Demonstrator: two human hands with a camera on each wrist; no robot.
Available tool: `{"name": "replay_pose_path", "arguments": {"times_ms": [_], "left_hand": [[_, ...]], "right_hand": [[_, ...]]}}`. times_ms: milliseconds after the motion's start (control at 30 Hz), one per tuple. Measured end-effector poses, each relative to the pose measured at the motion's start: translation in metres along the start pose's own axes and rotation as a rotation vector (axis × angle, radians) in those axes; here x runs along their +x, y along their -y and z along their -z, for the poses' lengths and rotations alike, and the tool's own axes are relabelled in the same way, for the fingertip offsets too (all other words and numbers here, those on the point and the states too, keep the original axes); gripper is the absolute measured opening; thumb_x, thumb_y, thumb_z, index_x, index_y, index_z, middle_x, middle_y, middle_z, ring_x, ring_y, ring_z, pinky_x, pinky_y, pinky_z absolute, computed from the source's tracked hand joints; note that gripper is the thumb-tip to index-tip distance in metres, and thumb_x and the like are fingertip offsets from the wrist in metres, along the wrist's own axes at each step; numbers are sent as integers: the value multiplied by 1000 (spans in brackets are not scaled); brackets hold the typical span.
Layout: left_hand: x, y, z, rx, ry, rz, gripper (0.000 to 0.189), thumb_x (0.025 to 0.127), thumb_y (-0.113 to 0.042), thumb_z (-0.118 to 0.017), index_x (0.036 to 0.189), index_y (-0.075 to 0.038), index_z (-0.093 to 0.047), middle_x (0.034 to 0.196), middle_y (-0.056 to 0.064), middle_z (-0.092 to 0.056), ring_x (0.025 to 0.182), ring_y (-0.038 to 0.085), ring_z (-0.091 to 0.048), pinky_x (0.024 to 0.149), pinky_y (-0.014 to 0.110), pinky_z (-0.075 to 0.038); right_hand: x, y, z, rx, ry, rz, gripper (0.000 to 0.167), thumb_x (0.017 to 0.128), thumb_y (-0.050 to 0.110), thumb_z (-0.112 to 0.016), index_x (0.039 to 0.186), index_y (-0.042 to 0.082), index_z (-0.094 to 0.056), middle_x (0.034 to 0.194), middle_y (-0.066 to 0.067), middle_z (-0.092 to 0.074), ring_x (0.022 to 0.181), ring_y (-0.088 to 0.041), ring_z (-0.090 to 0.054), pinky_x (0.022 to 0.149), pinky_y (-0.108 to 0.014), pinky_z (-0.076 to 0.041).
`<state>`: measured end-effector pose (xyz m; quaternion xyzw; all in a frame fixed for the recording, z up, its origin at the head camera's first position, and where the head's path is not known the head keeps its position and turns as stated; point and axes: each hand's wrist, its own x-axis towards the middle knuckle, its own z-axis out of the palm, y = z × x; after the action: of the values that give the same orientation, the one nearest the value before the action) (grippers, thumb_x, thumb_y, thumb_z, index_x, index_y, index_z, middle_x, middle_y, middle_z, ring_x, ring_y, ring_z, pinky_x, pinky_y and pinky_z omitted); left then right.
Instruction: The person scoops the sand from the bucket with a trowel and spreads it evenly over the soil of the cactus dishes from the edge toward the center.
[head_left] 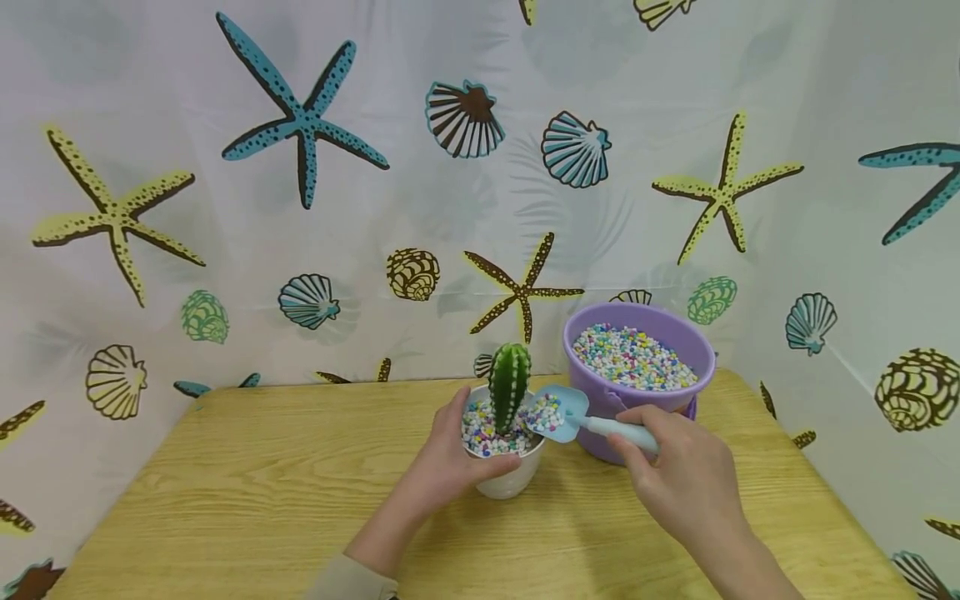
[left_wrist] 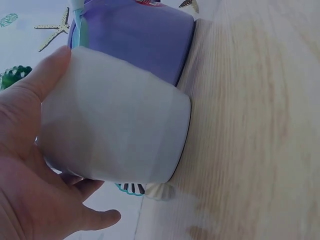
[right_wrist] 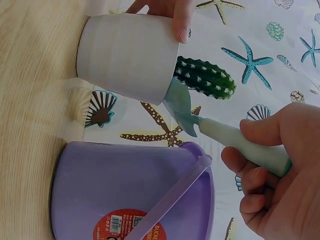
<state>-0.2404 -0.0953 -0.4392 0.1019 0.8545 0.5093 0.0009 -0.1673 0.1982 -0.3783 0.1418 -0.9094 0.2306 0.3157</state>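
A white plant pot (head_left: 504, 482) stands on the table with a green cactus (head_left: 510, 387) upright in it, ringed by multicoloured pebbles (head_left: 486, 433). My left hand (head_left: 457, 462) holds the pot at its rim, thumb on the near side and fingers around the left and back. My right hand (head_left: 678, 471) grips the pale handle of a light blue hand trowel (right_wrist: 242, 145). The trowel's blade lies at the pot's right rim, close beside the cactus, and bears a small heap of the same pebbles. In the right wrist view, the blade's tip overlaps the pot's rim.
Behind my right hand stands a purple bucket (head_left: 600, 392), filled with pebbles, its handle (right_wrist: 172, 197) hanging down one side. The wooden table (head_left: 285, 483) meets a white curtain (head_left: 375, 217) printed with starfish and shells at the back.
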Motion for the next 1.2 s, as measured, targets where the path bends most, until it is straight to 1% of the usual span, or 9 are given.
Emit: {"name": "replay_pose_path", "arguments": {"times_ms": [200, 333, 467, 600, 733, 900, 1000, 1133, 1200], "left_hand": [[-5, -4, -4, 9, -45, 6, 133, 79, -44, -102, 175, -5, -19, 171, 34, -25, 154, 54, -36, 125, 67, -33], [-4, -4, 2, 7, 11, 26, 134, 81, -46, -100, 177, -9, -14, 174, 33, -18, 154, 56, -35, 124, 69, -34], [-3, -3, 12, -36, 93, 26, 132, 84, -41, -99, 178, -12, -12, 178, 29, -14, 158, 54, -29, 127, 69, -27], [-2, -4, 14, -75, 116, 26, 131, 84, -37, -100, 178, -13, -11, 178, 28, -16, 160, 53, -26, 128, 68, -23], [-2, -4, 8, -66, 70, 25, 133, 81, -38, -102, 178, -10, -13, 174, 31, -22, 155, 51, -35, 127, 67, -29], [-5, -7, -2, 18, -19, 12, 136, 78, -42, -103, 176, -7, -17, 169, 34, -26, 149, 53, -42, 123, 67, -36], [-7, -9, -5, 46, -35, 15, 137, 78, -46, -102, 177, -7, -16, 167, 37, -25, 147, 56, -43, 122, 67, -38], [-9, -8, 0, 12, 20, 20, 135, 81, -46, -100, 178, -12, -12, 172, 34, -18, 151, 58, -38, 123, 70, -35], [-9, -7, 5, -32, 65, 25, 133, 83, -43, -99, 179, -16, -10, 177, 29, -13, 157, 56, -30, 125, 71, -29]], "right_hand": [[-2, 2, -2, -19, -27, 41, 23, 89, 19, -94, 107, 15, -80, 93, 2, -78, 71, -14, -63, 62, -38, -50], [-1, 1, -4, -36, -46, 69, 24, 89, 19, -94, 107, 15, -80, 95, 2, -79, 73, -16, -64, 63, -38, -50], [-1, 2, -5, -44, -56, 86, 25, 88, 19, -94, 107, 15, -80, 93, 2, -78, 73, -14, -63, 62, -37, -50], [-2, 2, -5, -53, -64, 95, 25, 88, 19, -95, 107, 14, -79, 92, 3, -77, 72, -13, -62, 61, -36, -50], [-2, 2, -6, -65, -85, 118, 26, 87, 18, -95, 107, 14, -79, 91, 3, -76, 71, -13, -62, 61, -35, -50], [-2, 2, -7, -85, -110, 154, 28, 86, 18, -96, 108, 13, -79, 91, 2, -76, 71, -14, -63, 61, -35, -50], [-3, 3, -9, -94, -118, 170, 28, 86, 18, -96, 109, 12, -79, 91, 1, -77, 72, -15, -63, 61, -35, -51], [-4, 4, -10, -101, -129, 194, 28, 86, 17, -95, 109, 12, -79, 92, 0, -77, 72, -17, -64, 61, -36, -51], [-5, 4, -10, -104, -134, 207, 28, 86, 17, -95, 108, 11, -79, 91, 0, -76, 72, -17, -64, 60, -36, -51]]}}
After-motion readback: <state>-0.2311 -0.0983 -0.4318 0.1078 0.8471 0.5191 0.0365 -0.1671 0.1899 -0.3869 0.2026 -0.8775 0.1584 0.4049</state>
